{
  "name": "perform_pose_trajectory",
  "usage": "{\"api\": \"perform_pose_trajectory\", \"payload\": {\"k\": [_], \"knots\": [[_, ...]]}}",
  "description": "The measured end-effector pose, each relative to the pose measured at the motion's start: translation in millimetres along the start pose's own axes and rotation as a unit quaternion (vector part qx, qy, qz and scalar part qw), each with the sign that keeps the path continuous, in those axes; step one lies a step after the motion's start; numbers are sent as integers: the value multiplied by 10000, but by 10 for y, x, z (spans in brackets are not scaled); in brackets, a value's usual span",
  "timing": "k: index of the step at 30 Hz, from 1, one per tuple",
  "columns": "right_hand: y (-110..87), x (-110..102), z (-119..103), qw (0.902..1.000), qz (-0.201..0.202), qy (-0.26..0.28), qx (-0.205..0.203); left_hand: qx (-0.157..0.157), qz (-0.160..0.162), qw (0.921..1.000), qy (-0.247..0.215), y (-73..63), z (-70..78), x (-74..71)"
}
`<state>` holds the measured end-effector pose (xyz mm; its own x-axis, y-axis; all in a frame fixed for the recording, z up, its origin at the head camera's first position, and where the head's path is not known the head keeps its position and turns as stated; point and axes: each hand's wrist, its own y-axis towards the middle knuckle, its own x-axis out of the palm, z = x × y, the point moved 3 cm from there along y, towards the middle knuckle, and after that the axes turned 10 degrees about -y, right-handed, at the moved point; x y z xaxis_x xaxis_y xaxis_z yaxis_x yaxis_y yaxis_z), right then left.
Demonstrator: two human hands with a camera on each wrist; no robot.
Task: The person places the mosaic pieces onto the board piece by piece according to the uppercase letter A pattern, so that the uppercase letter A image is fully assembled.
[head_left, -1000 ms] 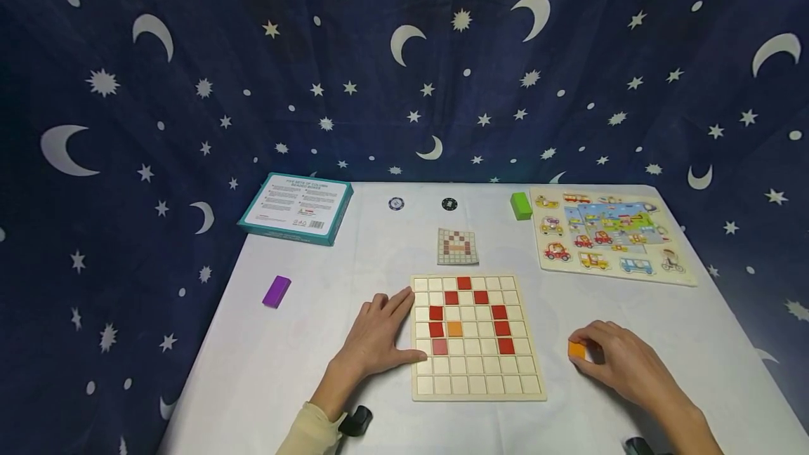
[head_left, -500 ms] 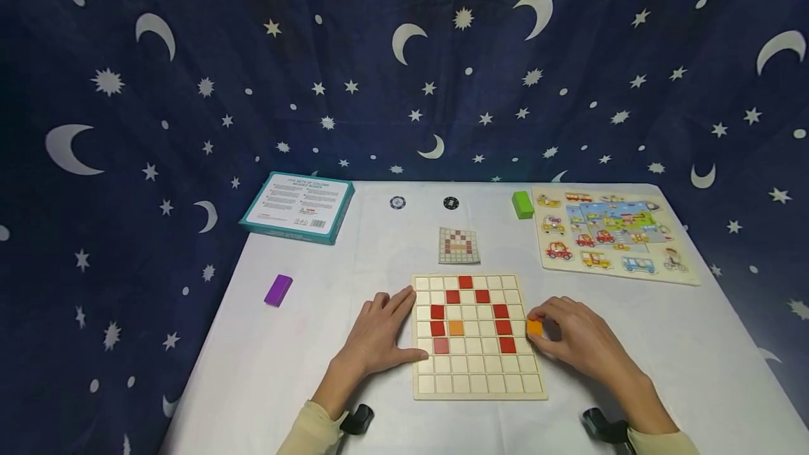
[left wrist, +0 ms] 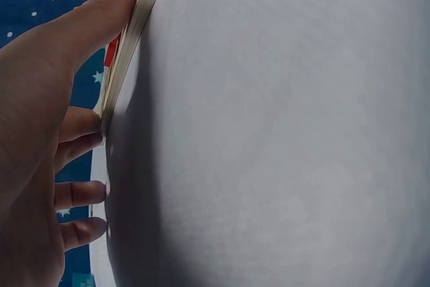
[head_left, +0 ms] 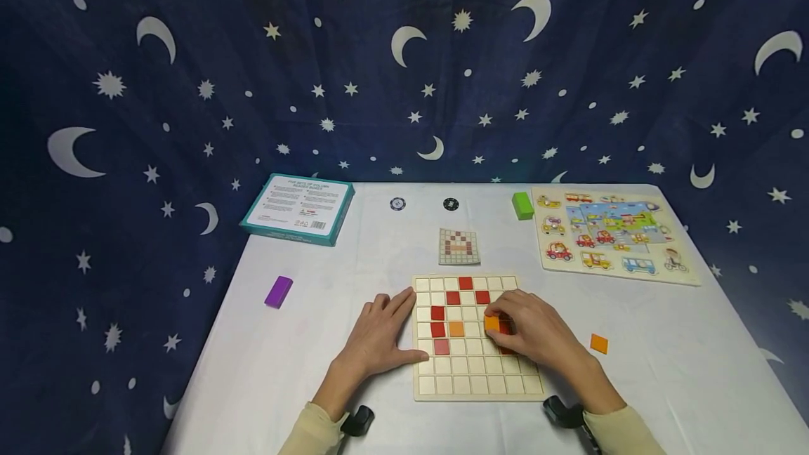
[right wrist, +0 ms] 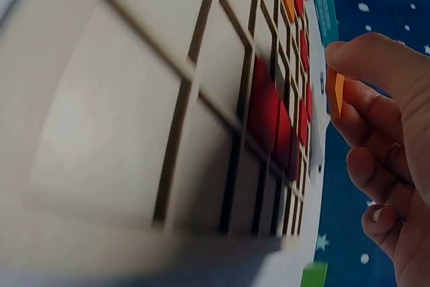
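Observation:
A square wooden grid board [head_left: 478, 386] lies on the white table with several red tiles [head_left: 465, 283] and one orange tile [head_left: 456, 329] in its cells. My left hand [head_left: 377, 339] rests along the board's left edge, fingers extended, thumb touching the rim. Over the right part of the grid, my right hand [head_left: 537, 328] pinches another orange tile [right wrist: 334, 92] between thumb and fingers. In the right wrist view that tile is held above the board, apart from its surface. The right hand partly hides the red tiles beneath it. A loose orange tile [head_left: 599, 344] lies on the table to the right.
A small pattern card [head_left: 458, 247] lies behind the board. Farther out are a teal box [head_left: 297, 209], a purple block [head_left: 278, 291], two round chips [head_left: 397, 203], a green block [head_left: 522, 206] and a wooden vehicle puzzle [head_left: 613, 237].
My right hand has carried the pinched orange tile leftward from the table to over the board, exposing the loose orange tile on the right. The left hand has stayed in place.

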<state>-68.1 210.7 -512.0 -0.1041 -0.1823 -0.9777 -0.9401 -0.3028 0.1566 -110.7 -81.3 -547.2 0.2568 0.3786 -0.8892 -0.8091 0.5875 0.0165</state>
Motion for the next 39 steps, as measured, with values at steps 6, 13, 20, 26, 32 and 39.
{"api": "perform_pose_trajectory", "payload": {"k": [6, 13, 20, 26, 32, 39], "knots": [[106, 69, -145, 9996, 35, 73, -268, 12, -11, 10000, 30, -1, -4, 3], [149, 141, -242, 9989, 29, 38, -473, 16, -24, 10000, 57, 4, 3, -8], [141, 178, -249, 9989, -141, -47, -450, 10, -25, 10000, 79, 4, 5, -13], [148, 194, -241, 9988, -206, -104, -431, 33, -5, 10000, 39, 2, 3, -13], [143, 192, -234, 9988, -294, -108, -370, 30, -13, 10000, 49, 2, -2, -7], [92, 136, -185, 9994, -255, -70, -202, 12, -1, 10000, 42, 0, -14, 1]]}}
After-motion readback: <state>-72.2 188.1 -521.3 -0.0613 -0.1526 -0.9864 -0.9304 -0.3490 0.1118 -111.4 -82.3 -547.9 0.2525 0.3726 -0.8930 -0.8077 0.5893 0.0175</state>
